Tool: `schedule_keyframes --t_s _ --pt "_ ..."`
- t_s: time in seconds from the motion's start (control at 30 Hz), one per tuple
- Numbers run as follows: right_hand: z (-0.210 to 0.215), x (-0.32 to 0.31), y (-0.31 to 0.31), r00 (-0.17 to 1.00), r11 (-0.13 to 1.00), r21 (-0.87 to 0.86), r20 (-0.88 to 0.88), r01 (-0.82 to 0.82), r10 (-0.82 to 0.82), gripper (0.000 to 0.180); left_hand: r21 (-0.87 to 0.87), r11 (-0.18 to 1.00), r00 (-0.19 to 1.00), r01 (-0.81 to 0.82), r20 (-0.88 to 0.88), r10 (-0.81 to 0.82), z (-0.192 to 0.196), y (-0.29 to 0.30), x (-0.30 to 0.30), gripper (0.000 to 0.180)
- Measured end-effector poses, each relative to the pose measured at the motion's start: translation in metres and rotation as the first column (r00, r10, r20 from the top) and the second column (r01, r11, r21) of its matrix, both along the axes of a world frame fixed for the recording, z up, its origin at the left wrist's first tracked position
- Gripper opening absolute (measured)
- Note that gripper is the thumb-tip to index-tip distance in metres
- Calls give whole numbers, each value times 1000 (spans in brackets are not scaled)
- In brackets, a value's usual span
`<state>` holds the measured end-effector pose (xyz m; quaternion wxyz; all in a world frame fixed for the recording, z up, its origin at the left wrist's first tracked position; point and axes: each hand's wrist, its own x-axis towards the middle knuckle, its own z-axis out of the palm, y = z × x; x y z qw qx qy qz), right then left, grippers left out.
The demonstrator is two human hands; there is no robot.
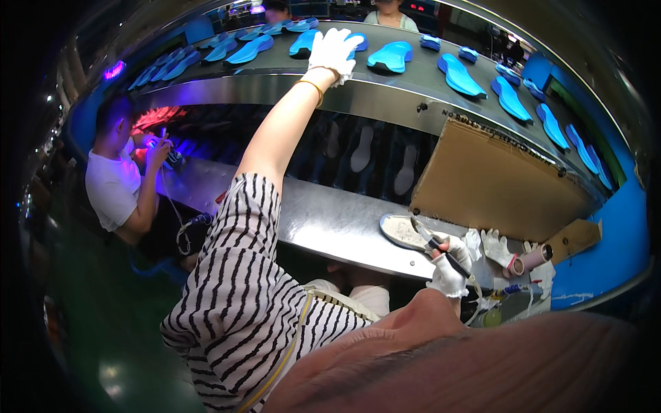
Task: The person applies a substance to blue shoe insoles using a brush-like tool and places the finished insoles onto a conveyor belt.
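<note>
My left hand [334, 52], in a white glove, reaches up to the dark conveyor belt [275, 65]. Its fingers are stretched over a blue shoe sole [303, 44], with more blue showing at the other side; the palm is hidden, and whether it touches the sole I cannot tell. Near the metal ledge [330, 217], my right hand [451, 265], in a white glove with bare fingertips, grips a black-handled brush [454, 264]. The brush's tip is over a sole with a whitish, coated-looking face [403, 231], which lies on the ledge.
Several blue soles [391, 56] line the belt. A cardboard sheet [499, 182] leans against the frame. Loose gloves [496, 246], a pinkish roll [533, 259] and a thin tube [530, 299] lie at the right. A co-worker [120, 172] sits at the left; another person [390, 17] is beyond the belt.
</note>
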<state>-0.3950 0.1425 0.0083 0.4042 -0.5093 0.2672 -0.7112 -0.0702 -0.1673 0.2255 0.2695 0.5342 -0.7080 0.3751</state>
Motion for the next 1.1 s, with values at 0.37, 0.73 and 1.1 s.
schedule_keyframes --t_s 0.37,0.73,1.1 --pt "-13 18 -14 995 985 142 19 -99 98 21 798 598 842 -74 -272 466 15 -30 132 56" --pt "1 31 -17 990 887 448 -35 -109 139 22 329 779 819 -534 -26 573 16 -7 104 23" --pt "3 63 -11 982 965 258 -168 -46 92 15 306 945 976 116 -211 -51 6 0 74 34"
